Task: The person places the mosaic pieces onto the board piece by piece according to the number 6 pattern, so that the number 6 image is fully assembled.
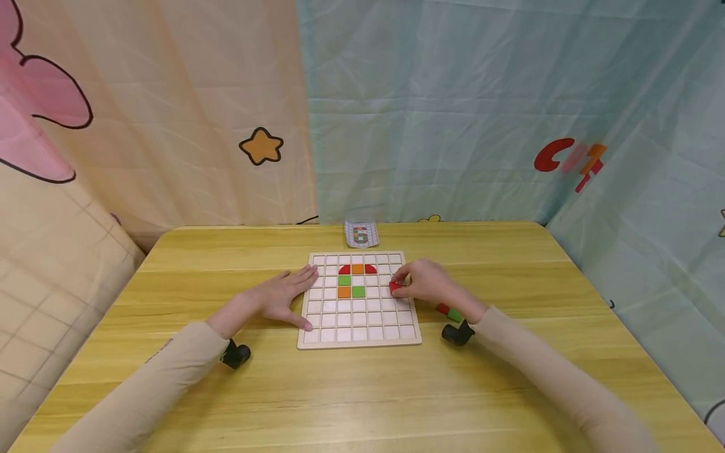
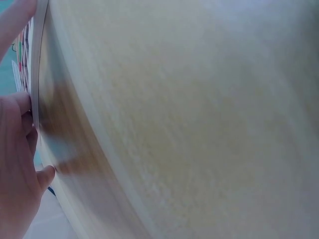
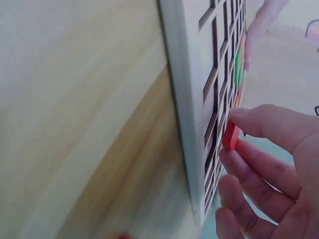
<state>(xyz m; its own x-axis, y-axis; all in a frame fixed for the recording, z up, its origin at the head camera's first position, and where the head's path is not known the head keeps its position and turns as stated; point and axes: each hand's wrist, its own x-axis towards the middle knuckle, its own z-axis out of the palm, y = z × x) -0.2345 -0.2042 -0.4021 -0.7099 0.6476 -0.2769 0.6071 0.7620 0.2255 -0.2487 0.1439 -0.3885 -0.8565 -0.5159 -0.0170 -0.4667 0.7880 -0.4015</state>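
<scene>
A white grid board (image 1: 359, 336) with a light wooden rim lies on the table. Colored tiles sit in its upper middle cells: red quarter-round tiles (image 1: 344, 270), orange tiles (image 1: 344, 292) and green tiles (image 1: 359, 291). My left hand (image 1: 281, 297) rests at the board's left edge, fingers spread and straight, thumb at the lower left. My right hand (image 1: 427, 281) pinches a red tile (image 3: 231, 136) between thumb and fingers, just over the board's right columns. In the left wrist view, only part of the left hand (image 2: 17, 154) shows beside the board's edge.
Behind the board lies a small pattern card (image 1: 361, 234) with a colored figure on a grid. Loose red and green tiles (image 1: 455, 315) lie on the wooden table (image 1: 362, 396) right of the board, partly under the right wrist. Printed curtains (image 1: 425, 113) hang behind the table.
</scene>
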